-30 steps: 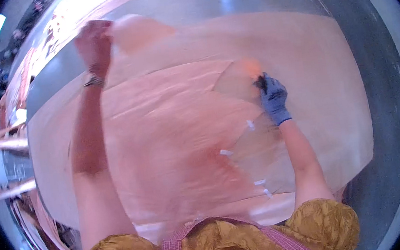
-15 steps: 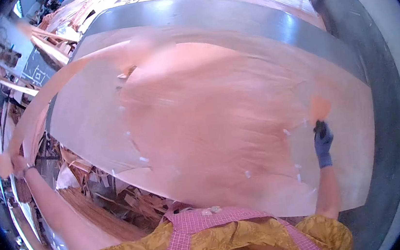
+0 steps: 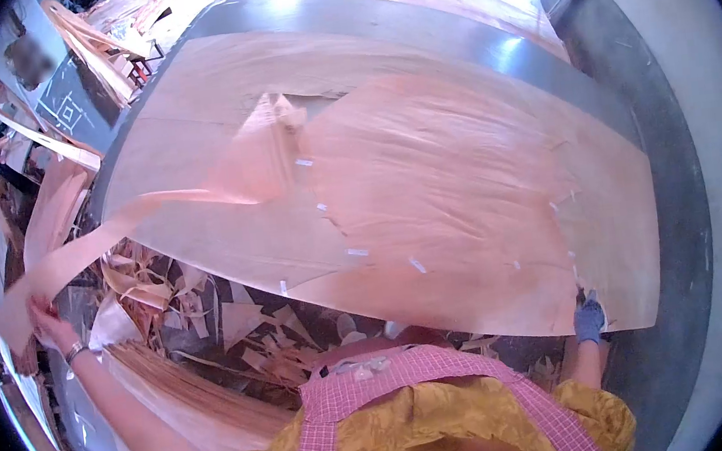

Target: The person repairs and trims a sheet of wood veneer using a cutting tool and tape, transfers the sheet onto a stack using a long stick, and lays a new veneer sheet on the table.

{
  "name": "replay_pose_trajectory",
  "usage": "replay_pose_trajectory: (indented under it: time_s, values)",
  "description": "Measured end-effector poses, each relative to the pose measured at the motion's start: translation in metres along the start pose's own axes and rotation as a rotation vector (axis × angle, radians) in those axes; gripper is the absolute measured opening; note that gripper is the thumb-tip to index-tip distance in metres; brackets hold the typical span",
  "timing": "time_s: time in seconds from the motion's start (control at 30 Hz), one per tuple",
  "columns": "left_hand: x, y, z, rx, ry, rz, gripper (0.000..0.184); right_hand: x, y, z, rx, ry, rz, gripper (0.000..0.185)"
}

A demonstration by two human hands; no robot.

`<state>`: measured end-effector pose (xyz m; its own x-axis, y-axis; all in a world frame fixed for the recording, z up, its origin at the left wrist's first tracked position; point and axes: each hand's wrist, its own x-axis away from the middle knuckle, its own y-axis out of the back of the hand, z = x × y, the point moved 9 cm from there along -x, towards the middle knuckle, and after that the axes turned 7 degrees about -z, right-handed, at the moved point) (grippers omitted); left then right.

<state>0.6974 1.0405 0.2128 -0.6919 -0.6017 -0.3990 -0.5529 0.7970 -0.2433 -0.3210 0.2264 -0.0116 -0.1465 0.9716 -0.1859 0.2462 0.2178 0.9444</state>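
My left hand [image 3: 53,326], bare with a band at the wrist, is closed on a long, thin strip of wood veneer [image 3: 119,221] at the far left. The strip arches over the table edge, and its wide, torn end lies folded on the pale sheet [image 3: 186,156]. My right hand [image 3: 590,319], in a blue-grey glove with dark fingertips, rests closed at the near right edge of the large pinkish veneer sheet [image 3: 437,191]. What its fingers hold, if anything, is too small to make out. Small white tape pieces [image 3: 357,252] dot the veneer's borders.
A grey metal tabletop [image 3: 303,11] shows beyond the sheets. Veneer scraps [image 3: 239,318] litter the floor below the near edge, beside a stack of veneer [image 3: 184,385]. More long strips [image 3: 87,43] lean at the back left. A grey surface [image 3: 677,219] borders the right side.
The strip's far end has dropped onto the sheet, and my left hand is slightly lower. My right hand has moved down toward the near edge; the orange piece beyond it no longer shows.
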Motion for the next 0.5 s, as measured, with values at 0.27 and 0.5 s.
replay_pose_trajectory:
  time_s: [0.27, 0.5]
  values:
    - [0.093, -0.228, -0.091, 0.476, 0.306, 0.649, 0.022, -0.043, 0.166, 0.391, -0.845, 0.616, -0.071, 0.026]
    - [0.248, -0.368, -0.283, 0.67, 0.076, 0.992, 0.021, 0.021, 0.325, 0.651, -1.608, 0.842, -0.038, 0.099]
